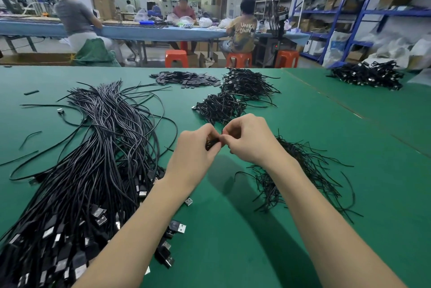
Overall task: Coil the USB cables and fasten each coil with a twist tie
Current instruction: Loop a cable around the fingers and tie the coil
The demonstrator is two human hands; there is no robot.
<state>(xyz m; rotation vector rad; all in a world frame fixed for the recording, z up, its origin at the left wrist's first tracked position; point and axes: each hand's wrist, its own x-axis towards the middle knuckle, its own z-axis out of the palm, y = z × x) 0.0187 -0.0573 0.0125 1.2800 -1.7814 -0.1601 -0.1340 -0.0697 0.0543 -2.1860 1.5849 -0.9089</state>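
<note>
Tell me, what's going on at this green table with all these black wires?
A person is bundling USB cables. The left hand holds a small coiled cable above the green table, and the right hand pinches at it, apparently fastening a twist tie. A big pile of loose cables lies to the left, a heap of thin ties to the right, and finished bundles sit farther back.

Only one bit of writing could be read. It was on the back of a tan shirt (243, 31), worn by a person sitting at the far table, well beyond the fingertips and a little to their right. The white letters said "UNKN" on top and "OWN" under it.
</note>
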